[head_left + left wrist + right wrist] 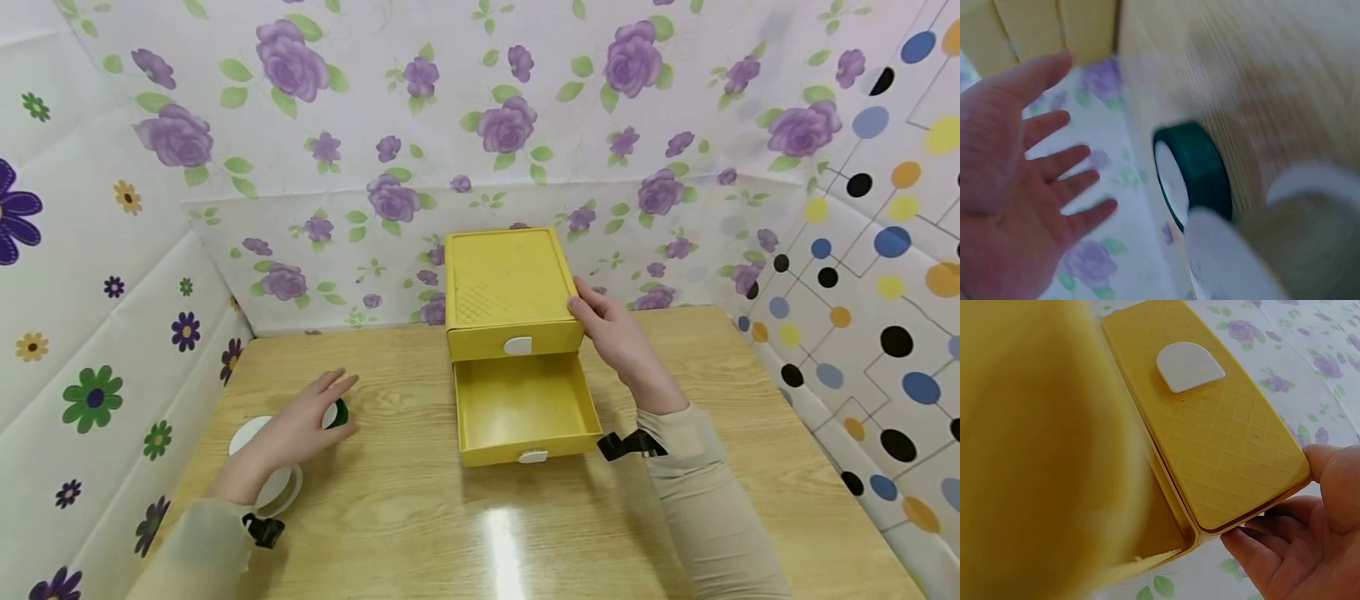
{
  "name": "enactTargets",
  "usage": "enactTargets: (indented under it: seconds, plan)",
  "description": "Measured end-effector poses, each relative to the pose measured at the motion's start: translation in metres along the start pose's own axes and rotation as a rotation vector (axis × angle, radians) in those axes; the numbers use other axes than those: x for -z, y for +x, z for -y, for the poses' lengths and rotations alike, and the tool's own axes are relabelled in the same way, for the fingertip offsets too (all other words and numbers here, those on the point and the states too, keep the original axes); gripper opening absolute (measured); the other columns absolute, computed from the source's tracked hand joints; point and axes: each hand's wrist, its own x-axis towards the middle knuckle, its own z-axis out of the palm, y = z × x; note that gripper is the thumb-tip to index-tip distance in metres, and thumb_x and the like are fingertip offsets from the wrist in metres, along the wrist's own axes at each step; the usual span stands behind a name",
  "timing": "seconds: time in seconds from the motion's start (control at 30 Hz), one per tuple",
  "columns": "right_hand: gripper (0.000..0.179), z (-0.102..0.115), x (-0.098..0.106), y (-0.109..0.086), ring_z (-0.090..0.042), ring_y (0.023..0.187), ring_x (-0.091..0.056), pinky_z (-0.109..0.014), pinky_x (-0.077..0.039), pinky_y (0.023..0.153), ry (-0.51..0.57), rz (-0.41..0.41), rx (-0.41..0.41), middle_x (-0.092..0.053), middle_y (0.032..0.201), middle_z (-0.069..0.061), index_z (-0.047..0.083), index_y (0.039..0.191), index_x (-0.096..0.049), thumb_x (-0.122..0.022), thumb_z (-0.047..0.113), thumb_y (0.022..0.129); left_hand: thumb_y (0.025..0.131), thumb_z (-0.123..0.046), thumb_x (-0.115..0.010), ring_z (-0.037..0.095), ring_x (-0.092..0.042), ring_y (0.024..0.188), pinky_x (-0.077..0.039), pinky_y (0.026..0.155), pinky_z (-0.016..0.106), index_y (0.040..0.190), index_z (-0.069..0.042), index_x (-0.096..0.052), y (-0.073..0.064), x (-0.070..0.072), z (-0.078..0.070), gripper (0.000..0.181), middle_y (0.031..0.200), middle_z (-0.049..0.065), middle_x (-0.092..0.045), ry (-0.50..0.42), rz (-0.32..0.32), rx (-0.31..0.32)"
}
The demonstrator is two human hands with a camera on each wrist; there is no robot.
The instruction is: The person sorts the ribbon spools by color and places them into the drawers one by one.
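A yellow two-drawer box (510,275) stands toward the back of the table, its lower drawer (525,408) pulled out with nothing inside. The upper drawer, with a white tab handle (1190,366), is closed. My right hand (615,333) holds the box at its front right corner, thumb at the top edge and fingers along the side. At the left, my left hand (303,425) hovers with fingers spread and nothing in its palm. Just beyond it in the left wrist view is a roll of green ribbon (1200,169) with a white side, partly covered by the hand in the head view.
A white mug (288,498) with a handle sits under my left forearm, partly hidden, with another white round shape (246,433) close to it. Flowered sheeting (390,150) rises behind the wooden table (390,533), and dotted sheeting (862,317) at the right.
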Motion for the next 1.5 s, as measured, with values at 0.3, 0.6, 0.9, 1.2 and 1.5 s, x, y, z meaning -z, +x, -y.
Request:
enactTargets:
  seconds: [0.3, 0.6, 0.9, 1.2, 1.5]
  plan:
    - [0.065, 0.000, -0.001, 0.000, -0.020, 0.159, -0.027, -0.046, -0.036, 0.125, 0.002, -0.006, -0.008, -0.023, 0.175, 0.004, 0.022, 0.170, -0.027, -0.050, 0.046, 0.114, 0.083, -0.028, -0.094, 0.065, -0.008, 0.153, -0.014, 0.114, 0.086, 0.165, 0.005, -0.031, 0.011, 0.009, 0.022, 0.109, 0.169, 0.041, -0.011, 0.090, 0.283, 0.122]
    - [0.065, -0.002, 0.001, 0.001, -0.021, 0.159, -0.027, -0.046, -0.036, 0.124, 0.012, -0.010, -0.004, -0.023, 0.175, 0.002, 0.018, 0.170, -0.027, -0.050, 0.044, 0.114, 0.086, -0.014, -0.092, 0.061, -0.039, 0.143, -0.051, 0.101, 0.064, 0.164, 0.006, -0.034, 0.017, 0.012, 0.019, 0.099, 0.165, 0.041, -0.025, 0.139, 0.327, 0.172]
    - [0.066, -0.001, 0.000, 0.000, -0.020, 0.160, -0.026, -0.046, -0.036, 0.124, -0.001, -0.006, 0.007, -0.023, 0.175, 0.003, 0.020, 0.170, -0.027, -0.050, 0.046, 0.114, 0.087, -0.008, -0.090, 0.058, -0.046, 0.139, -0.052, 0.103, 0.063, 0.161, 0.006, -0.040, 0.021, 0.007, 0.025, 0.091, 0.161, 0.040, -0.034, 0.181, 0.328, 0.164]
    - [0.067, -0.002, 0.000, 0.000, -0.020, 0.160, -0.026, -0.046, -0.035, 0.125, 0.007, -0.004, 0.008, -0.023, 0.175, 0.003, 0.018, 0.170, -0.026, -0.050, 0.047, 0.114, 0.086, -0.008, -0.091, 0.058, -0.048, 0.138, -0.052, 0.102, 0.063, 0.160, 0.005, -0.044, 0.021, 0.009, 0.026, 0.089, 0.158, 0.039, -0.039, 0.176, 0.332, 0.165]
    - [0.066, -0.003, 0.001, 0.001, -0.019, 0.160, -0.025, -0.046, -0.036, 0.125, 0.007, -0.003, 0.016, -0.022, 0.175, 0.004, 0.019, 0.170, -0.026, -0.050, 0.046, 0.114, 0.087, -0.011, -0.091, 0.058, -0.050, 0.136, -0.051, 0.104, 0.065, 0.158, 0.007, -0.045, 0.020, 0.011, 0.022, 0.087, 0.153, 0.041, -0.044, 0.167, 0.312, 0.155]
